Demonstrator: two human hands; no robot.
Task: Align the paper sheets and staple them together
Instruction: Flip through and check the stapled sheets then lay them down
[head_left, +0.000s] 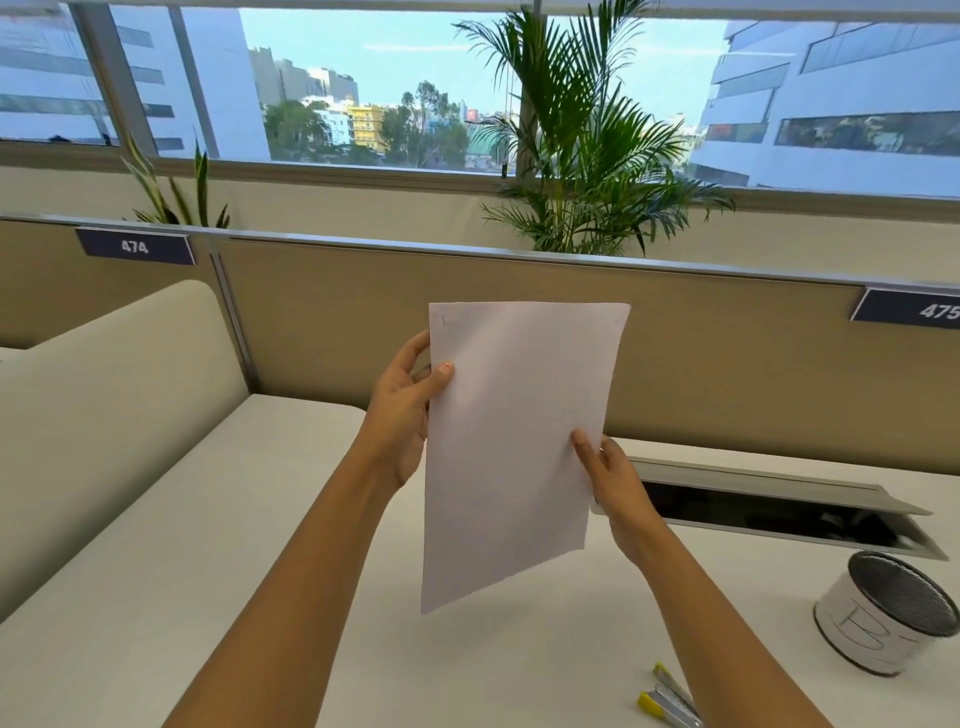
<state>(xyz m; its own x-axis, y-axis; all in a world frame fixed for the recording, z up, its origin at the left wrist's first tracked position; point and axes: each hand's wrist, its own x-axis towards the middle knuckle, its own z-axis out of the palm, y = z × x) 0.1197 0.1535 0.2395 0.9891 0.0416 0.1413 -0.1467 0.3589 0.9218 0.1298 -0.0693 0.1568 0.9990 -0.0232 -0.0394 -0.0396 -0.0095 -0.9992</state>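
Observation:
I hold white paper sheets (514, 441) upright in the air above the white desk (208, 597), tilted slightly. My left hand (405, 410) pinches their left edge, thumb on the front. My right hand (613, 483) grips the right edge lower down, thumb on the front. A faint staple mark shows near the top left corner of the sheets. A yellow and silver stapler (670, 699) lies on the desk at the bottom right, partly hidden by my right forearm.
A mesh pen cup (883, 618) with a paper label stands at the right. An open cable tray (779, 509) is set into the desk behind my right hand. A beige partition (311, 322) bounds the back; a curved divider (104, 395) stands at left.

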